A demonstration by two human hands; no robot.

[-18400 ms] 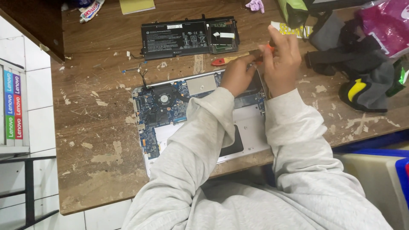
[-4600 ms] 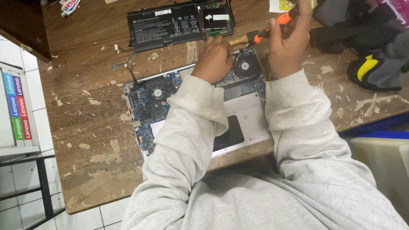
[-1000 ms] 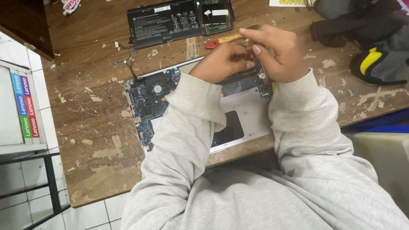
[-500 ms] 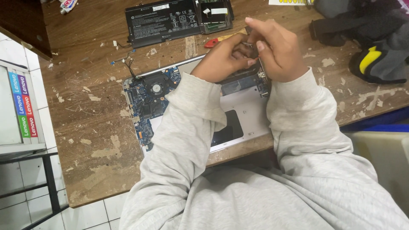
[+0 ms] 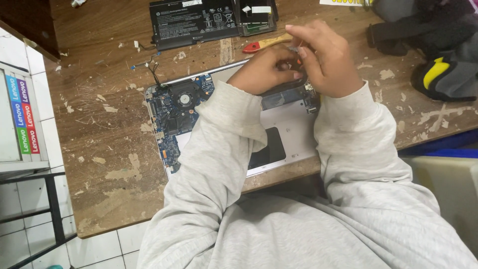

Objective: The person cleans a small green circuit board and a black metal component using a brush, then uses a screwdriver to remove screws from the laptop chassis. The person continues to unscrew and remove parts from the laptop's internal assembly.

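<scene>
Laptop (image 5: 284,134), opened with its blue circuit board bared, lies on the near worktop (image 5: 109,149). My left hand (image 5: 266,72) and right hand (image 5: 326,62) pinch together over its far edge; what they pinch I cannot tell. A black battery (image 5: 194,22) with white labels lies farther off, an upright strip of coloured labels (image 5: 22,114) far left.

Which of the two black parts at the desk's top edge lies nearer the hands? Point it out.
The smaller square part with white labels, right of the long battery, just beyond the red-handled tool and the right hand.
</scene>
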